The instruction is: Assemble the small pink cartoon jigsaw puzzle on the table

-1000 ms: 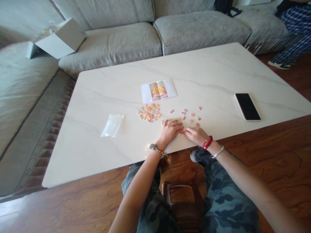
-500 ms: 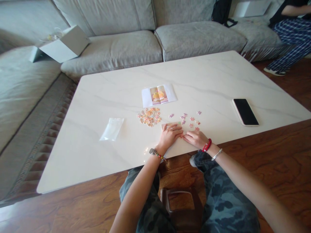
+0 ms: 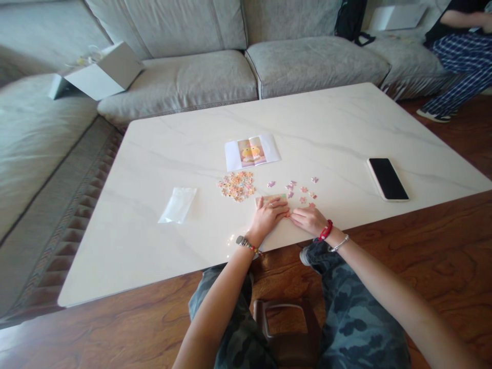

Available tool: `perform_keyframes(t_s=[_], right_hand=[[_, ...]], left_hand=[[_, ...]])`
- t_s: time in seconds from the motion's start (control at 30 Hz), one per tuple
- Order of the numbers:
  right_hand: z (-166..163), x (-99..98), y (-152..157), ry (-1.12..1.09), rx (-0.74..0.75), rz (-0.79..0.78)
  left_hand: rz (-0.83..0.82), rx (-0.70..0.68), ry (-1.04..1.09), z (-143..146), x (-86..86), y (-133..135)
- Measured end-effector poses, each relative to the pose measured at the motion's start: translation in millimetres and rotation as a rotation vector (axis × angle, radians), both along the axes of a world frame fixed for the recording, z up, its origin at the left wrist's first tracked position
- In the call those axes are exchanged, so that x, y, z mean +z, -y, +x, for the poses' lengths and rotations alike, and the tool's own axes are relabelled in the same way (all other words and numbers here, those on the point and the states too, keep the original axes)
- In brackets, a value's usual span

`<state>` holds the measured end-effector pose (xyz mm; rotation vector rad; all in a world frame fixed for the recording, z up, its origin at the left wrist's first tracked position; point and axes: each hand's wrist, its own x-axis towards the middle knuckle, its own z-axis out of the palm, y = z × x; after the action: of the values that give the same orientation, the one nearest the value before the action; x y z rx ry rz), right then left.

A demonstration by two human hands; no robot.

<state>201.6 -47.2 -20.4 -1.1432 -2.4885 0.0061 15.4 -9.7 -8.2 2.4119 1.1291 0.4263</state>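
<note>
My left hand (image 3: 269, 211) lies with its fingers stretched over a joined section of jigsaw puzzle (image 3: 283, 196), covering most of it. Just to its right, my right hand (image 3: 308, 219) pinches a small pink puzzle piece (image 3: 286, 216) at the section's lower right edge; the fingers partly hide it. Several loose pink and purple puzzle pieces (image 3: 303, 189) lie scattered beyond my right hand. A heap of orange and yellow puzzle pieces (image 3: 236, 186) sits to the left, and behind it is a creased picture sheet (image 3: 232, 156) showing two yellow figures.
On the white marbled table (image 3: 184, 148) are a clear plastic bag (image 3: 178, 205) at left and a phone (image 3: 388, 178) at right. A brown stool (image 3: 288, 335) is between my legs. Grey sofas (image 3: 315, 64) stand behind, with a person (image 3: 457, 56) seated at far right.
Both hands stay at the puzzle section, almost still. My right hand has shifted very slightly at the edge. The loose pieces and other objects remain in place.
</note>
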Motion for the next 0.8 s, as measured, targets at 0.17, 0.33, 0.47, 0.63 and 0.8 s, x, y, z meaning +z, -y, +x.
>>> perform_keyframes(t_s=[0.17,0.33,0.47,0.63,0.8], right_hand=[[1,-2.4,-1,-0.030,0.014,-0.013],[1,-0.9,-1,-0.063,-0.003,-0.035],[2,3.5,1,-0.083,0.000,-0.009],[-5,6.9,4,-0.024,0.024,0.007],[-12,2.6,5,0.011,-0.059,0.005]], left_hand=[[-0.001,0.000,0.011,0,-1.2,0],[0.020,0.016,0.003,0,-1.3,0],[0.020,0.002,-0.007,0,-0.6,0],[-0.001,-0.015,0.000,-1,-0.9,-2],[-0.028,-0.017,0.012,-1,-0.7,-2]])
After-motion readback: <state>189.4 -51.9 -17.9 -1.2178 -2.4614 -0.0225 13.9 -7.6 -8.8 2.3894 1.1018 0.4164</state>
